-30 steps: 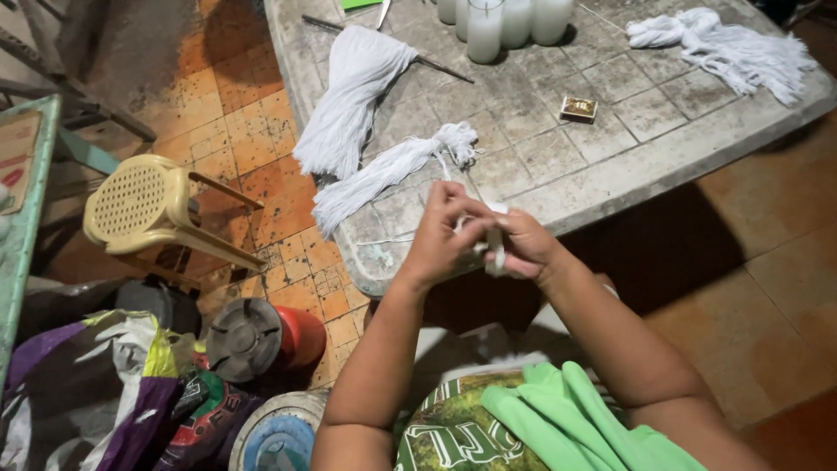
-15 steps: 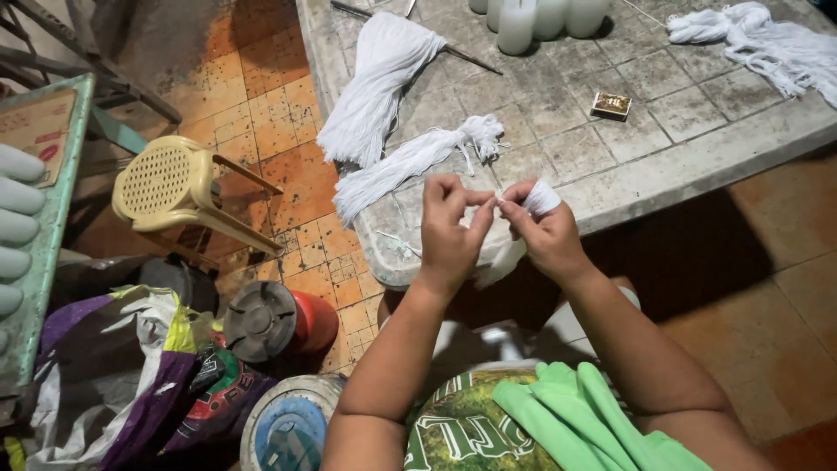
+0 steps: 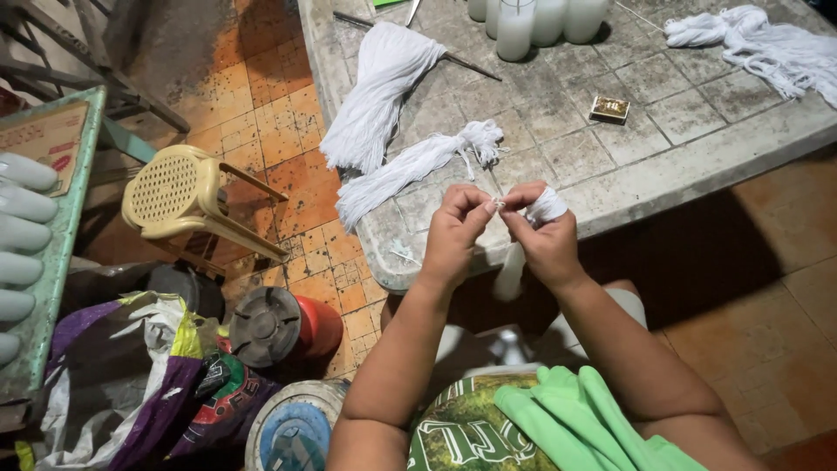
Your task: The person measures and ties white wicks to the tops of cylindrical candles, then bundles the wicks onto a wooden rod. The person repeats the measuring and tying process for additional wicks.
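A thin white thread (image 3: 499, 202) is pinched between the thumb and forefinger of the left hand (image 3: 455, 234), whose fingers are closed tightly at the tips while the rest are curled. The same thread is gripped by the right hand (image 3: 545, 237), fingers drawn together, and a wad of white string (image 3: 547, 207) is seen wrapped around the right forefinger. Both hands are held touching at the fingertips, just over the near edge of the tiled table (image 3: 663, 131).

At about eleven o'clock from the hands, a knotted white yarn bundle (image 3: 417, 166) is laid on the table, and beyond it, at the same bearing, a larger white yarn hank (image 3: 379, 92) is spread, partly hanging over the table's edge. A small matchbox (image 3: 609, 108) is placed at roughly one o'clock, well apart from the hands. White candles in glasses (image 3: 534, 22) are stood at twelve o'clock near the far edge, and a loose white string pile (image 3: 758, 48) is seen at two o'clock.

On the floor, at nine o'clock, a yellow plastic stool (image 3: 179, 196) is tipped on its side. Green cloth (image 3: 575, 419) is draped on the lap at six o'clock.
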